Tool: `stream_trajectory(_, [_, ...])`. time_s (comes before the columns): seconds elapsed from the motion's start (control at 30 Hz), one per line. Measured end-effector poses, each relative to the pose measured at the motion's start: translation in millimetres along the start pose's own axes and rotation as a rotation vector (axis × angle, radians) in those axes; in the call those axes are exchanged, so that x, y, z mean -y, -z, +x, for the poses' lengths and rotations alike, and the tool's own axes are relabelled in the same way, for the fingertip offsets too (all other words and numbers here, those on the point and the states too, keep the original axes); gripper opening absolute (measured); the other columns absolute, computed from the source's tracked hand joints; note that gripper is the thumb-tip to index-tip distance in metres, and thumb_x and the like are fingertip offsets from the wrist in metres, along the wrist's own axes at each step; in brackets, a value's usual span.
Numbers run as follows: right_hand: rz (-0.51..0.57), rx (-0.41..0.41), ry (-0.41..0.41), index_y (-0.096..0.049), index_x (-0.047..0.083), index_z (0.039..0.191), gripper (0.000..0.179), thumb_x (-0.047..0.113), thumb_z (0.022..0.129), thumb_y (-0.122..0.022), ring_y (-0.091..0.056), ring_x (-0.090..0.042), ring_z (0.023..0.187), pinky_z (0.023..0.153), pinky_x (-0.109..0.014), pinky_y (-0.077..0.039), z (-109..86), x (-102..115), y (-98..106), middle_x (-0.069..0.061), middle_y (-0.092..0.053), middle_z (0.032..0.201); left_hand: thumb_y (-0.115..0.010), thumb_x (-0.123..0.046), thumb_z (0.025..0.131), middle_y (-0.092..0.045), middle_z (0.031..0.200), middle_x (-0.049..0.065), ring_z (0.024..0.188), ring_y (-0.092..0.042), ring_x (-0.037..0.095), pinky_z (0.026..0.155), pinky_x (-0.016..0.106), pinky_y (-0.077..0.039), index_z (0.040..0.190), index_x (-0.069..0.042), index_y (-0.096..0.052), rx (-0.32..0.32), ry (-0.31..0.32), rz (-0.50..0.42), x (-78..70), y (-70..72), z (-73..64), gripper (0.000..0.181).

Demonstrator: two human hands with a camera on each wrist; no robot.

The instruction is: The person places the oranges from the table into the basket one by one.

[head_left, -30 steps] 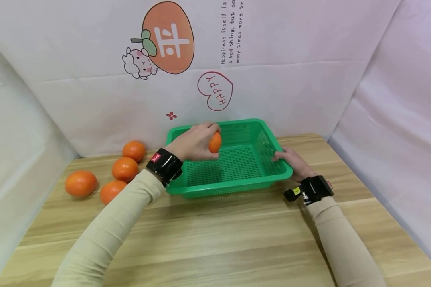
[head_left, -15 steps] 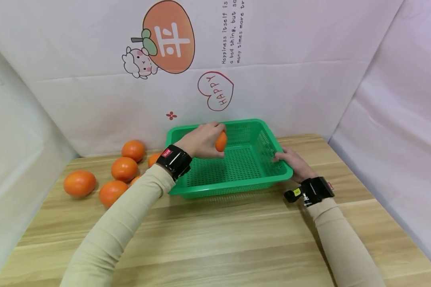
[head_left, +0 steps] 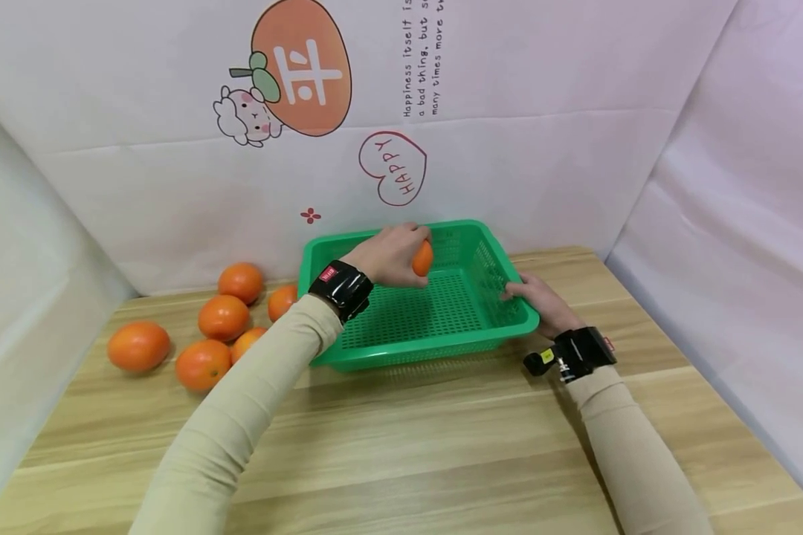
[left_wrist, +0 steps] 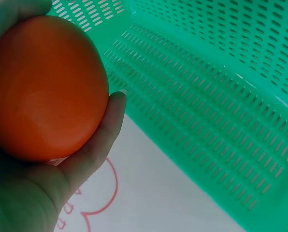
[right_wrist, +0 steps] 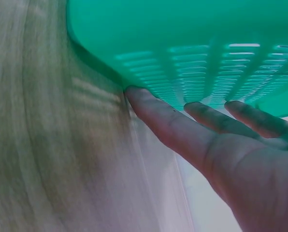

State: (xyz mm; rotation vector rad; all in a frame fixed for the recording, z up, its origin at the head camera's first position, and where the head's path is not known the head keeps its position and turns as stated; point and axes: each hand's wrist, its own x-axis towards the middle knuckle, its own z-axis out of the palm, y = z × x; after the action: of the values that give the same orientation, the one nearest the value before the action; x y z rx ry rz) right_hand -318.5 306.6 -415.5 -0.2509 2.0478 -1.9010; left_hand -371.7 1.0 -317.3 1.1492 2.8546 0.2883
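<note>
Over the green plastic basket (head_left: pixel 435 344), my left hand (head_left: pixel 391 256) grips an orange (head_left: pixel 423 258). In the left wrist view the orange (left_wrist: pixel 50 89) fills the hand, with a finger curved along its lower side. The slotted basket floor (left_wrist: pixel 197 106) lies beyond it, and no fruit shows there. My right hand (head_left: pixel 546 303) holds the basket's right side, its fingers over the rim. From the right wrist camera, the fingers (right_wrist: pixel 168 123) reach up against the basket's slotted outer face (right_wrist: pixel 192 67). The palm side of the left hand is hidden in the head view.
Several loose oranges (head_left: pixel 223 318) lie on the wooden table (head_left: pixel 401 453) left of the basket; one orange (head_left: pixel 282 302) is close beside its left wall. White cloth (head_left: pixel 529 163) with printed drawings hangs right behind the basket, with more cloth at both sides.
My left hand has moved right across the basket, carrying the orange. More of the loose oranges now show beside the left sleeve. The right hand keeps its hold, and the head view has shifted slightly.
</note>
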Motion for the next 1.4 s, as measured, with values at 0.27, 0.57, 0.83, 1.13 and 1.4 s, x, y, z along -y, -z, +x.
stream_trajectory(0.27, [-0.02, -0.025, -0.01, -0.022, -0.004, 0.164, 0.073, 0.003, 0.096, -0.047, -0.077, -0.014, 0.096, 0.082, -0.029, -0.064, -4.7, 0, 5, -0.012, -0.065, 0.127, -0.078, -0.035, 0.089, -0.06, 0.119, 0.006, 0.094, -0.06, 0.022, 0.077, 0.032, -0.054, 0.135, -0.013, -0.055, 0.021, 0.025, -0.009, 2.4, -12.7, 17.0, 0.057])
stream_trajectory(0.57, [-0.008, -0.021, -0.004, -0.022, -0.01, 0.162, 0.073, 0.002, 0.093, -0.046, -0.077, -0.018, 0.097, 0.083, -0.032, -0.064, -7.1, -7, 7, -0.02, -0.063, 0.128, -0.077, -0.036, 0.091, -0.062, 0.123, 0.008, 0.095, -0.061, 0.021, 0.077, 0.031, -0.054, 0.138, -0.011, -0.053, 0.067, 0.012, -0.05, -3.9, -29.6, 34.4, 0.058])
stream_trajectory(0.83, [0.01, -0.025, -0.007, -0.022, -0.005, 0.164, 0.075, 0.003, 0.094, -0.046, -0.077, -0.017, 0.099, 0.084, -0.031, -0.064, -1.2, -12, 2, -0.038, -0.049, 0.146, -0.077, -0.038, 0.092, -0.061, 0.119, 0.006, 0.094, -0.058, 0.02, 0.075, 0.03, -0.051, 0.137, -0.013, -0.053, 0.097, 0.027, -0.031, -6.5, -44.7, 49.9, 0.057])
stream_trajectory(1.13, [-0.012, -0.031, -0.012, -0.023, -0.003, 0.165, 0.076, 0.003, 0.093, -0.046, -0.077, -0.016, 0.098, 0.083, -0.029, -0.064, 4.4, -9, -2, -0.043, -0.042, 0.152, -0.078, -0.039, 0.093, -0.062, 0.121, 0.01, 0.096, -0.059, 0.022, 0.076, 0.031, -0.05, 0.141, -0.011, -0.052, 0.11, 0.055, -0.077, -6.4, -61.1, 66.6, 0.061])
stream_trajectory(1.4, [-0.009, -0.024, -0.007, -0.024, -0.004, 0.164, 0.076, 0.003, 0.092, -0.047, -0.076, -0.018, 0.101, 0.083, -0.029, -0.064, 5.8, -4, -2, -0.043, -0.042, 0.153, -0.078, -0.043, 0.093, -0.061, 0.131, 0.011, 0.108, -0.064, 0.025, 0.09, 0.037, -0.057, 0.157, -0.011, -0.043, 0.118, 0.131, -0.007, -2.9, -66.9, 81.4, 0.08])
